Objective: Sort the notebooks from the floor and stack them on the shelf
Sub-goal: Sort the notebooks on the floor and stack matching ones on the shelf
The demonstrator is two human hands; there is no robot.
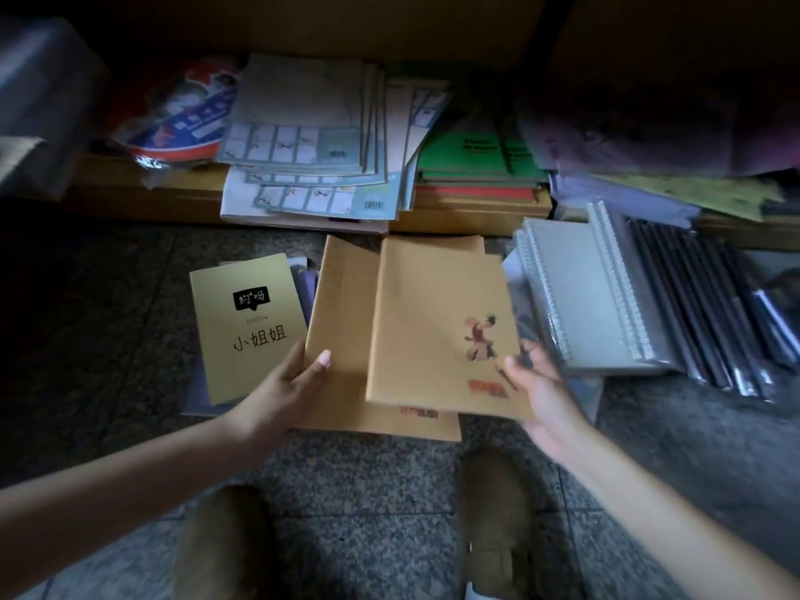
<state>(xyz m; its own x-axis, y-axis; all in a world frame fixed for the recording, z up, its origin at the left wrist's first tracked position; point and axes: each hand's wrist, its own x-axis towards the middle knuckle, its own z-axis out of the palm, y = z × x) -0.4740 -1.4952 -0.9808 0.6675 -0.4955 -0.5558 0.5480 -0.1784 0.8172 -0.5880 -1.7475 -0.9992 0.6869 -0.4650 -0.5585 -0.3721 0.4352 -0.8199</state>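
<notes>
Lay just outside left hand (294, 378): tan notebook with black lettering (246, 326); beyond right hand (541, 396): clear-wrapped grey spiral notebooks (580, 296). Clasped between, thumbs on top: stacked brown kraft-paper notebooks (433, 305).

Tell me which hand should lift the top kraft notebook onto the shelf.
Right: the right hand grips the top kraft notebook by its right edge; the left hand holds the notebook beneath.

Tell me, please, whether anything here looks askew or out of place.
Yes. The grid-cover notebooks on the shelf are fanned out and overhang its front edge. The top tan notebook, held by the right hand, sits skewed across the tan notebook beneath, which the left hand grips.
</notes>
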